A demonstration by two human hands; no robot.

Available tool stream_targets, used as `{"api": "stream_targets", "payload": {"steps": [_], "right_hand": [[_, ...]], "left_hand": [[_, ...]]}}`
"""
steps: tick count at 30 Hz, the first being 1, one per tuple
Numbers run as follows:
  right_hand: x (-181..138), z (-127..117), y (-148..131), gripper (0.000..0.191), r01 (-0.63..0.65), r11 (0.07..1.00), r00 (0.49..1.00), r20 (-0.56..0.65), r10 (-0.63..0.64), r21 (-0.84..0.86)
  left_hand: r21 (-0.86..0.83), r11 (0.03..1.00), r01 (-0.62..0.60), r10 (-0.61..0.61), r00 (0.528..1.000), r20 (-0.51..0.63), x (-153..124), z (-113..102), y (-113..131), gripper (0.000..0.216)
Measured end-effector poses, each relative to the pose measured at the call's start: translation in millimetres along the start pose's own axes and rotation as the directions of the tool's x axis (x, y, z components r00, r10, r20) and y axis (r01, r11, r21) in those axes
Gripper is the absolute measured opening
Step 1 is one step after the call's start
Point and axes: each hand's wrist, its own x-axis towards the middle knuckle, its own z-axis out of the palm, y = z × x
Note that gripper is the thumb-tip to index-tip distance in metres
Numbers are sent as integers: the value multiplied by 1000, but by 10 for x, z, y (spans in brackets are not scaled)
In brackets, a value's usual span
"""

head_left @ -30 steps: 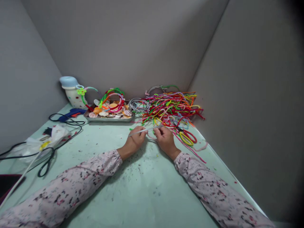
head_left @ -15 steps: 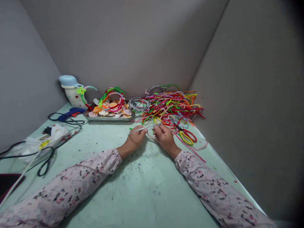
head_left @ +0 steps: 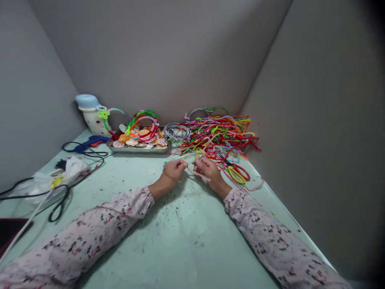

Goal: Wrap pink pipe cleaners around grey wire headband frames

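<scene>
One left hand (head_left: 172, 175) and one right hand (head_left: 212, 176) pinch a grey strip (head_left: 190, 163) over roomy tabletop (head_left: 180, 249), its right edge (head_left: 293, 219) apart.

Sleeves (head_left: 99, 237) cut by lower edge, dark object (head_left: 10, 230) by left; pale strip (head_left: 190, 163) partly hidden by left hand (head_left: 173, 175) and right hand (head_left: 212, 173); specks (head_left: 177, 208) on surface (head_left: 186, 257) too small to identify.

So on my feed the grey strip (head_left: 184, 157) has shifted in the last second. I had it lying nearly straight across the left hand (head_left: 172, 173) and up to the right hand (head_left: 209, 171); now I see it bowing round the far side of both. Also, the pink strand (head_left: 200, 174) now pokes out in front of the right hand, where before I only caught a short bit between the two.
</scene>
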Motion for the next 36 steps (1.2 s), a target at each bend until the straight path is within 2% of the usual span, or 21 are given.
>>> {"api": "stream_targets", "payload": {"steps": [5,8,12,17,28,36], "right_hand": [[25,24,17,30,-24,1000,999,-26,25,12],[33,33,61,28,19,998,998,-59,-22,-58],[33,18,117,29,85,981,989,-103,-104,-176],[33,11,126,29,89,974,982,-142,-120,-211],[20,25,109,30,117,962,981,-121,-150,-247],[21,14,139,29,104,971,988,-92,-126,-216]], "left_hand": [[-41,999,2,-1,1000,26,1,20,12,22],[-49,999,0,2,999,37,-20,19,22,24],[-110,992,60,-53,996,66,-72,14,45,25],[-172,984,57,-40,994,101,-106,10,88,26],[-121,991,59,-50,996,77,-82,16,40,24],[-45,998,50,-45,994,99,-103,13,112,25]]}}
